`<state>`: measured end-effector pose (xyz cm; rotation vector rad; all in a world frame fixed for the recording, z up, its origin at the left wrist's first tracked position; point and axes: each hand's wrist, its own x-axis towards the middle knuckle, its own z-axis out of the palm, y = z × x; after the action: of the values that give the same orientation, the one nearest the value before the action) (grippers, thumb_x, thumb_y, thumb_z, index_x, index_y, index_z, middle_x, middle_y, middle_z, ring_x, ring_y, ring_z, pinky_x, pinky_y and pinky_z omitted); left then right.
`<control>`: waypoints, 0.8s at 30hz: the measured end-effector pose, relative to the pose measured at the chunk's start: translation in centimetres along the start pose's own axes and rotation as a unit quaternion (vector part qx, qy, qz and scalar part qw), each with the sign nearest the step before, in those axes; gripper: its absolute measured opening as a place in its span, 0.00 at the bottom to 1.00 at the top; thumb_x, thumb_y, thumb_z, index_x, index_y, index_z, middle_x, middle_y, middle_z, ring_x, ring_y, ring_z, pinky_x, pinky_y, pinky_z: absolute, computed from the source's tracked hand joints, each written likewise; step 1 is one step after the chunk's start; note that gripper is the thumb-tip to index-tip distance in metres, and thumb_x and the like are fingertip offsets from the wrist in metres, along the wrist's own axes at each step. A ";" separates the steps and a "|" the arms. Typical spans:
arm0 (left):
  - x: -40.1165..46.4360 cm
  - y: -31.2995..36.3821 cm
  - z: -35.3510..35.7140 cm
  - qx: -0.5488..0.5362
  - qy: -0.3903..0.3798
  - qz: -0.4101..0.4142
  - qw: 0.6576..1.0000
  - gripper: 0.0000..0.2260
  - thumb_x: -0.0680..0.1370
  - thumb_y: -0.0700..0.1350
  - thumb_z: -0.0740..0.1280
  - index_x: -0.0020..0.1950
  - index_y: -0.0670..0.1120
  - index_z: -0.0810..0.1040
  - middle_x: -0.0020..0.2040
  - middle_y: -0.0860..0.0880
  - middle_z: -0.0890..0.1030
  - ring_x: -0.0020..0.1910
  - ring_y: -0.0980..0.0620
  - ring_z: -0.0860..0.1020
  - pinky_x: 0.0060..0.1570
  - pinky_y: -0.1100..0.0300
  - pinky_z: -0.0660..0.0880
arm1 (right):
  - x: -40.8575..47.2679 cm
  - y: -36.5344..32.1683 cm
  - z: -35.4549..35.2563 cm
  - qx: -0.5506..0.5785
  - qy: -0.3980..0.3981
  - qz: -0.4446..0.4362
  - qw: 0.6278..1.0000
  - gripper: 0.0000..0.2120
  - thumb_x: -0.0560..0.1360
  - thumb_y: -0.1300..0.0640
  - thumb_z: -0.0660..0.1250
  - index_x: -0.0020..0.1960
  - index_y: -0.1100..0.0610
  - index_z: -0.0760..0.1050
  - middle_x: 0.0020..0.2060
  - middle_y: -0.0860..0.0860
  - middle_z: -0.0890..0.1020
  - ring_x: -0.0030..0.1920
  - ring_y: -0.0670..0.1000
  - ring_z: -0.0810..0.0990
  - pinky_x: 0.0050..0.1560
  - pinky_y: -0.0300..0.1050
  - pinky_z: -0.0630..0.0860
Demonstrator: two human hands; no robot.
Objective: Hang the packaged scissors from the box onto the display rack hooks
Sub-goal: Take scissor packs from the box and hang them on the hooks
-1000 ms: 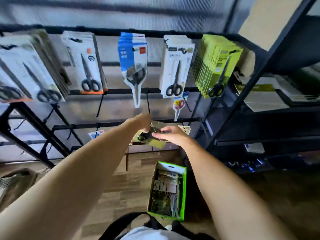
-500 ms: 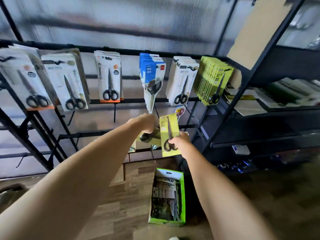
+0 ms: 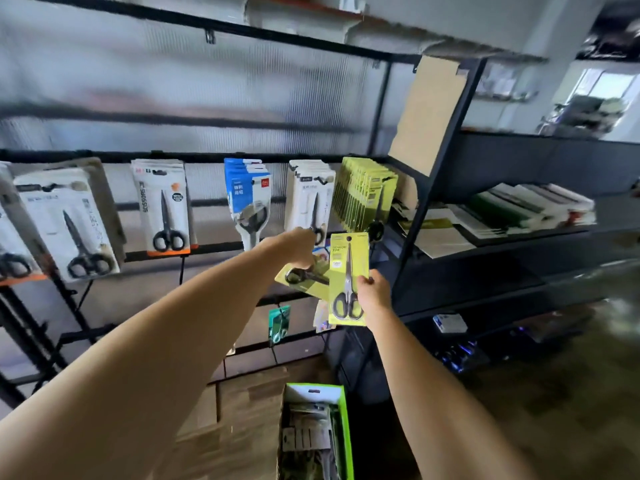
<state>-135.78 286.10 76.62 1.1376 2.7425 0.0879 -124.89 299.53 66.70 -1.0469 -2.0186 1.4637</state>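
The right hand [image 3: 372, 294] grips an upright yellow-green scissors package [image 3: 348, 278] by its right edge, just below the matching packages [image 3: 363, 194] hanging on the display rack [image 3: 214, 245]. The left hand [image 3: 296, 249] clutches more green packages [image 3: 306, 277] beside it. The green box [image 3: 346, 431] sits on the floor below.

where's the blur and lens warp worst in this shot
Head view: the edges smear most, the left-hand packs and the shelf stacks at right; the rack bars bow from the wide lens. The green pack in the right hand stays sharp; the left hand is slightly soft.
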 end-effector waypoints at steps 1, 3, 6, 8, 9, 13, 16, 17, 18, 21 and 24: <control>0.9 0.5 -0.5 0.006 0.007 0.003 1.000 0.11 0.75 0.35 0.62 0.57 0.38 0.76 0.52 0.41 0.79 0.40 0.47 0.75 0.41 0.54 0.78 | 1.1 -0.4 -0.6 0.006 0.009 0.000 1.000 0.13 0.81 0.62 0.55 0.38 0.57 0.60 0.33 0.54 0.65 0.30 0.51 0.60 0.32 0.45 0.55; 2.3 1.3 -1.3 0.005 0.015 0.009 1.000 0.07 0.75 0.34 0.63 0.52 0.39 0.75 0.47 0.44 0.77 0.43 0.47 0.75 0.40 0.57 0.75 | 2.9 -1.1 -1.5 0.021 0.019 0.001 1.000 0.08 0.81 0.63 0.54 0.42 0.57 0.64 0.32 0.54 0.66 0.30 0.51 0.61 0.31 0.45 0.56; 4.4 3.0 -2.9 0.001 0.030 0.020 0.999 0.14 0.76 0.34 0.63 0.61 0.38 0.76 0.52 0.43 0.78 0.50 0.47 0.76 0.46 0.59 0.75 | 5.7 -2.4 -3.0 0.051 0.025 0.002 0.998 0.07 0.81 0.63 0.53 0.55 0.58 0.69 0.39 0.55 0.73 0.30 0.50 0.66 0.29 0.44 0.61; 5.5 3.8 -3.9 0.002 0.034 0.027 0.999 0.18 0.76 0.34 0.61 0.65 0.40 0.75 0.60 0.43 0.77 0.55 0.47 0.75 0.52 0.58 0.75 | 7.3 -3.3 -3.6 0.071 0.029 -0.003 0.997 0.14 0.80 0.63 0.53 0.64 0.60 0.70 0.46 0.58 0.75 0.33 0.50 0.69 0.30 0.44 0.64; 6.0 4.5 -4.3 0.012 0.040 0.028 0.999 0.19 0.75 0.34 0.60 0.67 0.41 0.74 0.62 0.42 0.76 0.56 0.46 0.75 0.55 0.56 0.76 | 8.2 -3.5 -4.1 0.085 0.029 -0.004 0.996 0.16 0.80 0.63 0.54 0.67 0.61 0.69 0.49 0.58 0.75 0.34 0.51 0.71 0.31 0.44 0.64; 7.3 6.3 -6.3 0.027 0.050 0.012 0.998 0.21 0.76 0.35 0.57 0.69 0.39 0.71 0.65 0.41 0.73 0.60 0.44 0.75 0.59 0.55 0.74 | 11.1 -4.8 -5.0 0.081 0.044 -0.016 0.996 0.16 0.80 0.63 0.55 0.66 0.65 0.71 0.58 0.61 0.78 0.51 0.58 0.76 0.44 0.43 0.66; 8.4 7.8 -7.7 0.038 0.071 -0.010 0.997 0.20 0.76 0.36 0.58 0.68 0.41 0.73 0.63 0.42 0.75 0.59 0.45 0.75 0.53 0.56 0.76 | 13.3 -5.6 -5.9 0.092 0.030 -0.044 0.994 0.14 0.81 0.59 0.56 0.60 0.67 0.72 0.51 0.60 0.77 0.46 0.55 0.72 0.47 0.45 0.68; 8.7 8.0 -8.1 0.041 0.073 -0.018 0.996 0.19 0.76 0.37 0.58 0.67 0.42 0.73 0.62 0.42 0.76 0.58 0.45 0.76 0.52 0.55 0.77 | 14.0 -5.8 -6.0 0.095 0.035 -0.049 0.994 0.14 0.81 0.58 0.56 0.59 0.66 0.72 0.51 0.60 0.78 0.46 0.56 0.72 0.46 0.46 0.68; 9.1 8.0 -8.3 0.045 0.074 -0.024 0.996 0.19 0.76 0.38 0.59 0.67 0.43 0.74 0.62 0.43 0.76 0.58 0.45 0.76 0.52 0.53 0.77 | 14.6 -6.0 -6.1 0.094 0.037 -0.052 0.994 0.14 0.81 0.57 0.56 0.60 0.65 0.72 0.53 0.61 0.78 0.46 0.56 0.73 0.46 0.47 0.68; 9.8 8.6 -8.8 0.054 0.065 -0.051 0.995 0.23 0.74 0.40 0.59 0.70 0.46 0.72 0.65 0.45 0.74 0.61 0.44 0.74 0.57 0.47 0.76 | 16.1 -6.4 -6.4 0.047 0.024 -0.041 0.998 0.15 0.82 0.55 0.55 0.63 0.62 0.71 0.56 0.60 0.79 0.50 0.58 0.76 0.46 0.46 0.69; 10.5 9.0 -9.1 0.050 0.058 -0.072 0.994 0.22 0.74 0.40 0.60 0.69 0.46 0.72 0.63 0.45 0.75 0.58 0.45 0.75 0.54 0.49 0.77 | 17.4 -6.6 -6.4 0.012 0.024 -0.044 0.999 0.15 0.82 0.55 0.56 0.62 0.62 0.72 0.58 0.60 0.80 0.54 0.60 0.78 0.47 0.46 0.71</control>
<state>-138.44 299.93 85.23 0.9826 2.9528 -0.0012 -133.20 315.98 73.65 -0.9617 -1.9827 1.4021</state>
